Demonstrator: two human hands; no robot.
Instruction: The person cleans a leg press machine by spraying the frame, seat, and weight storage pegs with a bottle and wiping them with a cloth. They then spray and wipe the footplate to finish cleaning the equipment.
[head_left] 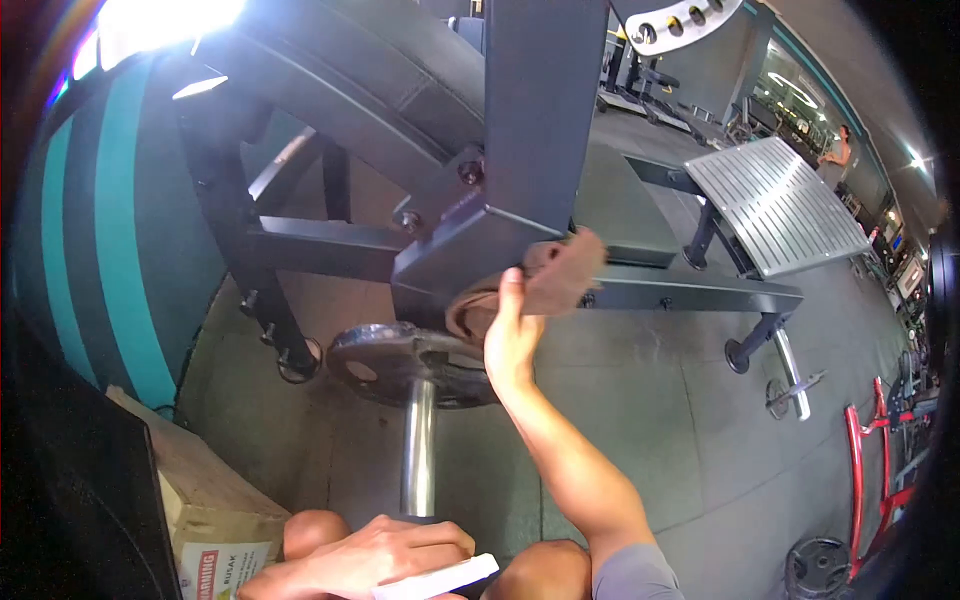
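Observation:
My right hand (512,335) is closed on a brown cloth (565,275), its thumb pointing up along the fabric. Part of the cloth hangs folded beside the wrist, and it lies against or just in front of the dark machine frame (470,245). Below it, a black weight plate (385,365) sits on a shiny metal bar (420,450). Low in the view, my left hand (400,550) is curled near my knees by the bar's lower end. A white flat-edged object (440,578) pokes out from under its fingers; its kind is not clear.
A cardboard box (225,530) with a warning label stands at lower left, beside a striped wall (125,230). To the right are a ribbed metal footplate (775,200), a red rack (855,480) and a plate on the floor (818,568). Another person (838,150) stands far back.

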